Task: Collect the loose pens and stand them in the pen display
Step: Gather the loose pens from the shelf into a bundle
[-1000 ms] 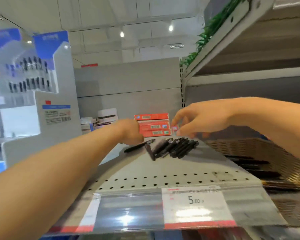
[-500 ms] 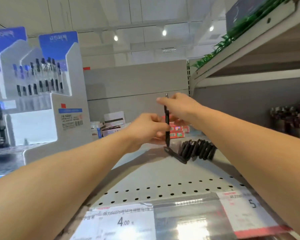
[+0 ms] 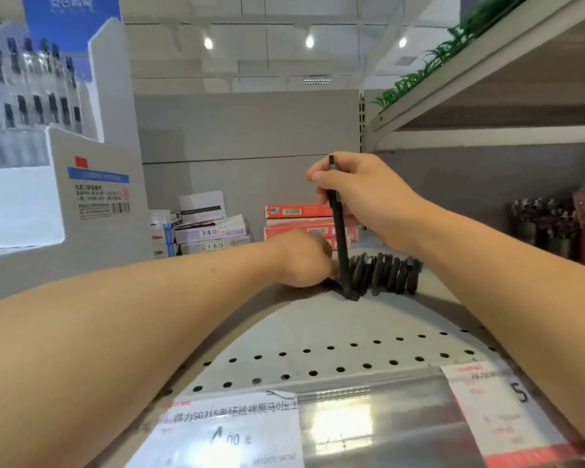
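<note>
Two bare hands of ours work over the grey perforated metal shelf (image 3: 318, 319). At ten o'clock stands the white plastic pen display (image 3: 31, 106). Our left hand (image 3: 304, 258) rests curled on the shelf; whether it grips anything we cannot tell. Our right hand (image 3: 358, 190) pinches an upright slim black pen (image 3: 339, 231), tip down beside the row of loose black pens (image 3: 385, 273) at one o'clock.

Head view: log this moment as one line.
right hand: holds upright pen | left hand: at pen's base, grip unclear | loose pens: on shelf
</note>
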